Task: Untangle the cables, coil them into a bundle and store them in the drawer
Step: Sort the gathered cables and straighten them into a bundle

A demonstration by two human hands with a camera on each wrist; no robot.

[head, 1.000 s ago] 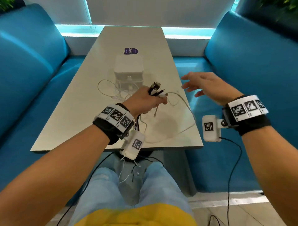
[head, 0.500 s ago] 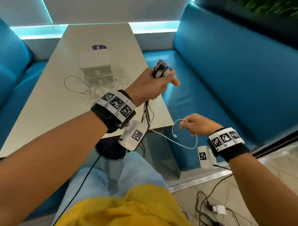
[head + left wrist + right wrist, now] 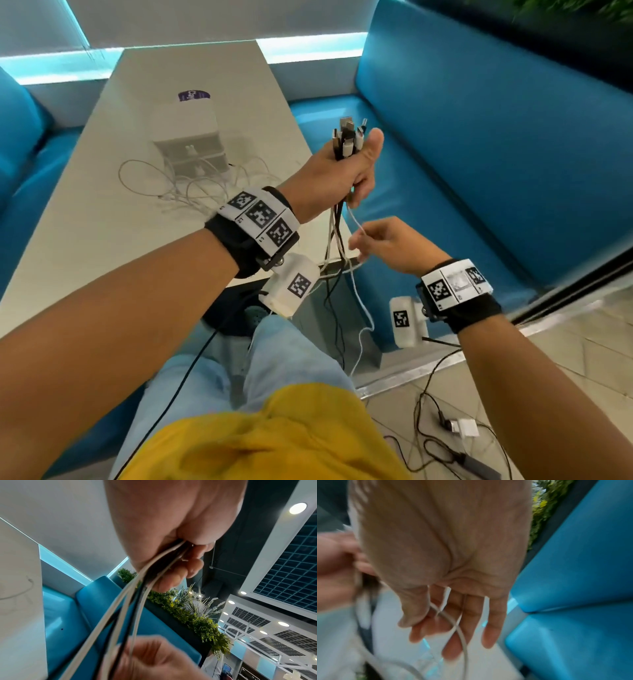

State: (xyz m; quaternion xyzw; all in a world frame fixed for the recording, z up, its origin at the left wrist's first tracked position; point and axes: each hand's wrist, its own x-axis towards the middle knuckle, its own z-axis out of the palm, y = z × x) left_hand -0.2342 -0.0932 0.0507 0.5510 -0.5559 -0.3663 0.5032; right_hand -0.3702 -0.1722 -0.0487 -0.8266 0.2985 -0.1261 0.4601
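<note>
My left hand (image 3: pixel 354 173) is raised beyond the table's right edge and grips a bundle of black and white cables (image 3: pixel 337 226) in its fist. Their plugs (image 3: pixel 349 137) stick up above the thumb. The strands hang down past the table corner toward the floor, and the left wrist view shows them (image 3: pixel 137 601) leaving the fist (image 3: pixel 171 527). Just below, my right hand (image 3: pixel 361 240) pinches one white cable (image 3: pixel 356 222) between thumb and fingers (image 3: pixel 453 635). The small white drawer unit (image 3: pixel 191 144) stands on the table (image 3: pixel 85 240), with several loose white cables (image 3: pixel 178 192) lying in front of it.
Blue upholstered benches (image 3: pixel 479 154) run along both sides of the table. A purple sticker (image 3: pixel 194 96) lies behind the drawer unit. On the tiled floor at the lower right lie a white charger (image 3: pixel 462 427) and black leads. My knees are under the near table edge.
My left hand has lifted the bundle off the table and out to the right. My right hand dropped, caught a white cable, then rose along it to just under the left fist.
</note>
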